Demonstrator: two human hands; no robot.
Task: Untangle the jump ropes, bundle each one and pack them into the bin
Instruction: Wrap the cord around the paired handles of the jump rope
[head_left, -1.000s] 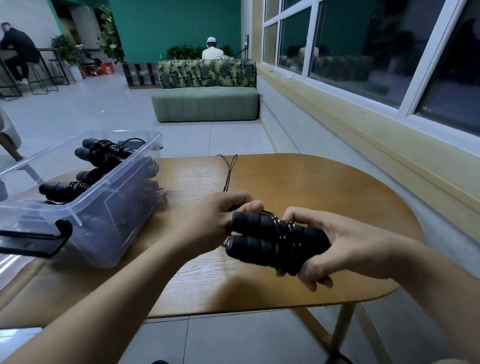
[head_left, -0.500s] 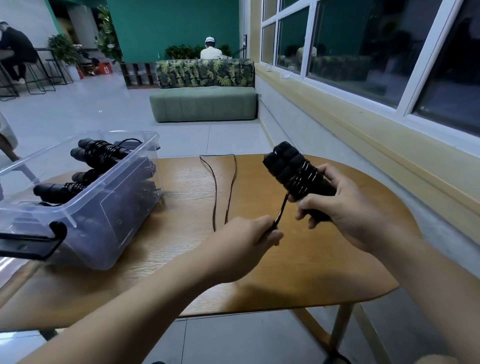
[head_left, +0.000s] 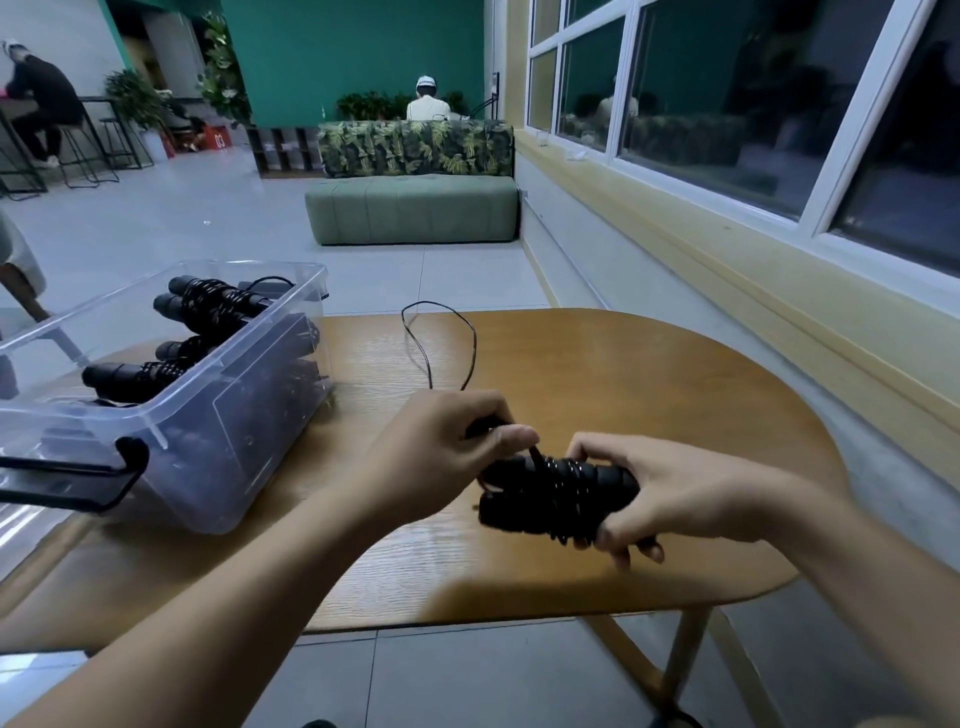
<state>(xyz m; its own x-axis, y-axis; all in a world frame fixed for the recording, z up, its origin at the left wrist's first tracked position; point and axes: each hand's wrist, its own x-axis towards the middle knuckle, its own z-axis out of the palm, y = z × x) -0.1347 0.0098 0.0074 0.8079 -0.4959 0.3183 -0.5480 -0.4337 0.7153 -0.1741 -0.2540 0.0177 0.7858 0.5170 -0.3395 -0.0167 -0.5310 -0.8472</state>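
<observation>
— So, what's nearest the camera?

— Both bare forearms reach in. The right hand (head_left: 670, 499) is wrapped round the right end of a pair of black foam jump-rope handles (head_left: 556, 493), fingers curled underneath. The handles lie side by side, level, just over the near part of the oval wooden table (head_left: 649, 395).

— And the other hand?

— The left hand (head_left: 441, 457) is at the handles' left end, thumb and forefinger pinching the thin black cord (head_left: 441, 338). Several turns of it already circle the handles. The slack runs away across the tabletop to a loop at the far edge.

— Where's the bin?

— The clear plastic bin (head_left: 223, 431) stands on the table's left side, well apart from the hands, with bundled black jump ropes (head_left: 213, 304) stacked inside.

— Anything beyond?

— A green padded bench (head_left: 415, 208) against a leaf-patterned sofa back (head_left: 415, 148), and a person in a white cap (head_left: 427, 101) seated behind it, facing away.
</observation>
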